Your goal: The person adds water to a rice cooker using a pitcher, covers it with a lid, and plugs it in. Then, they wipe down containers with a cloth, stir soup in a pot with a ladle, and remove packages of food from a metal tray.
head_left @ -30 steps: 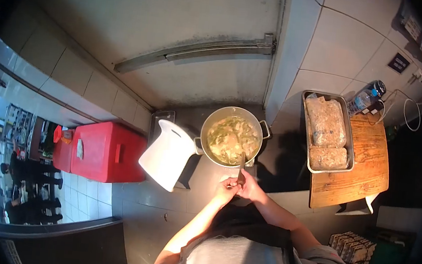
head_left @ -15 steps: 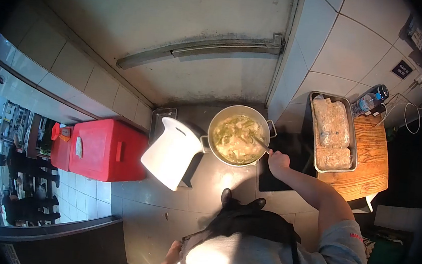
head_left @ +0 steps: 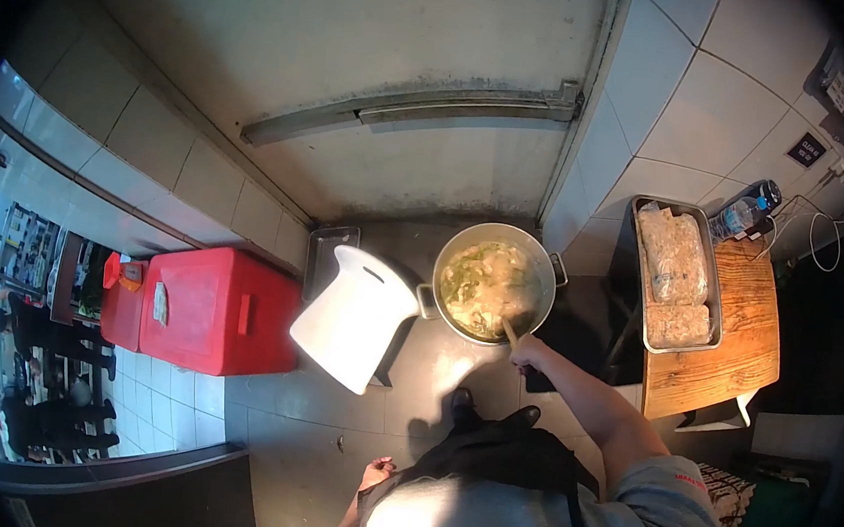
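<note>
My right hand (head_left: 527,353) is wrapped round the light brown handle of a stirring utensil (head_left: 509,331). The utensil's lower end is sunk in a big two-handled metal pot (head_left: 551,305), so its shape is hidden. Inside the pot is a pale, chunky stew (head_left: 481,279) with green pieces. Low by my left side hangs my left hand (head_left: 378,472), fingers loosely bent and holding nothing I can see. A white plastic chair (head_left: 352,313) stands just left of the pot.
A red insulated box (head_left: 217,308) is at left. At right, a metal tray (head_left: 716,324) of bagged food (head_left: 678,261) stands beside a wooden seat (head_left: 746,322) and a water bottle (head_left: 743,213). A metal door (head_left: 442,34) closes the far side. People (head_left: 58,347) show beyond the opening.
My right hand has swung the utensil toward the pot's near rim, and the stew has shifted. My left hand shows more of its fingers. The whole view has shifted slightly.
</note>
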`<state>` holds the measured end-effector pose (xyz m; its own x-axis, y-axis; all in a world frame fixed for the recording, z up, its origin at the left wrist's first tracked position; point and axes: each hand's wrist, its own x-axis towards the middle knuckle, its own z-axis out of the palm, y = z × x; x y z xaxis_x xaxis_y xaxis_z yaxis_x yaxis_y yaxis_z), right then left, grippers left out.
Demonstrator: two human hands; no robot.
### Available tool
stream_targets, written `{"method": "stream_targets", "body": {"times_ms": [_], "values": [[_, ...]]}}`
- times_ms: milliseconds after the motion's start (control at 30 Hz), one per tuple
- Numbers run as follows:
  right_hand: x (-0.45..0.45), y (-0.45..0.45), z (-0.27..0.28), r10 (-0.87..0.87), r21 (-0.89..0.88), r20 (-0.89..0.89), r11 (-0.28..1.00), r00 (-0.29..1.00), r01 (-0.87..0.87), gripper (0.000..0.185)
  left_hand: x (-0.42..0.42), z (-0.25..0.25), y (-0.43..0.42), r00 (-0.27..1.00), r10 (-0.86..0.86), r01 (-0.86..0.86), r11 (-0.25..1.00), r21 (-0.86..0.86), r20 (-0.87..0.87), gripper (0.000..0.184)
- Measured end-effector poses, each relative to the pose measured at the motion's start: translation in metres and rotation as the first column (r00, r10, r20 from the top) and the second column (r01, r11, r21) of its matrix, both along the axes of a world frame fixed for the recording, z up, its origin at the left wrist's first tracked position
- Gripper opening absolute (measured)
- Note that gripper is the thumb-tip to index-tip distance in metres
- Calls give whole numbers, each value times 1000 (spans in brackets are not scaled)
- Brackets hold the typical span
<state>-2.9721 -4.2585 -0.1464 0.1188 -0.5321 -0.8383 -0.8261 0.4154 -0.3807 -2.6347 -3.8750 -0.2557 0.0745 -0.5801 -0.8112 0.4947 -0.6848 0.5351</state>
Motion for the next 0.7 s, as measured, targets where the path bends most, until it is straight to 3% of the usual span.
{"method": "stream_targets", "body": {"times_ms": [33,67,100,133,167,267,400,500,600,633,700], "values": [[5,4,-1,-117,29,50,993,992,115,8,19,-42,15,859,217,-244,970,2,-464,20],[9,7,1,-232,65,96,972,968,226,8,21,-32,3,581,311,-326,936,135,-752,20],[12,10,25,-339,124,158,939,928,321,11,30,-41,15,869,188,-229,973,-35,-458,21],[8,11,20,-379,173,216,922,900,346,11,28,-11,9,997,-62,65,997,-52,52,21],[1,13,11,-418,223,271,903,867,366,11,19,45,-10,862,-270,233,963,137,430,21],[-24,25,3,-504,298,417,862,756,410,9,40,63,-12,935,-217,178,971,157,281,21],[-54,47,12,-637,434,465,770,616,469,6,33,50,-18,879,-325,265,941,209,347,23],[-63,71,43,-626,407,542,779,560,478,20,30,26,-19,810,-415,334,908,254,414,23],[-72,90,43,-632,394,561,772,536,498,36,35,26,-37,939,-301,271,946,180,166,23],[-75,95,41,-612,356,569,785,550,507,50,32,25,-42,958,-255,241,964,113,131,23],[-75,103,57,-532,237,573,836,624,495,57,14,66,-64,887,-357,323,933,159,293,23]]}}
